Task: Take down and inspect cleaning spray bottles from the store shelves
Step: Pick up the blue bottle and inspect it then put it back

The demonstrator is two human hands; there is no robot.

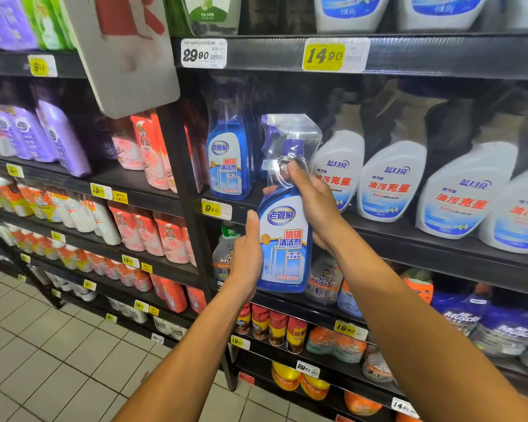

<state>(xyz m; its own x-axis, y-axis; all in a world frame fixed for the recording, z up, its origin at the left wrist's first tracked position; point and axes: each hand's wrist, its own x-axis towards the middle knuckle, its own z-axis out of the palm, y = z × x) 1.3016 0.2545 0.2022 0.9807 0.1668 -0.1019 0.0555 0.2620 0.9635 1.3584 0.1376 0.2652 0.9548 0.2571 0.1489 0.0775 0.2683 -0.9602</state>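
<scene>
I hold a blue glass-cleaner spray bottle (284, 236) upright in front of the shelves, its label facing me. Clear plastic wraps its purple trigger head. My right hand (313, 205) grips the neck just under the trigger. My left hand (246, 257) clasps the lower left side of the body. A second bottle of the same blue cleaner (229, 159) stands on the shelf (409, 236) behind, to the left. White spray bottles with red lettering (390, 181) fill the same shelf to the right.
Pink and purple refill pouches (147, 147) line the left shelving bay. Aerosol cans (275, 327) and blue bottles sit on lower shelves. A grey hanging sign (125, 56) juts out at upper left. Tiled floor (43, 360) lies at lower left.
</scene>
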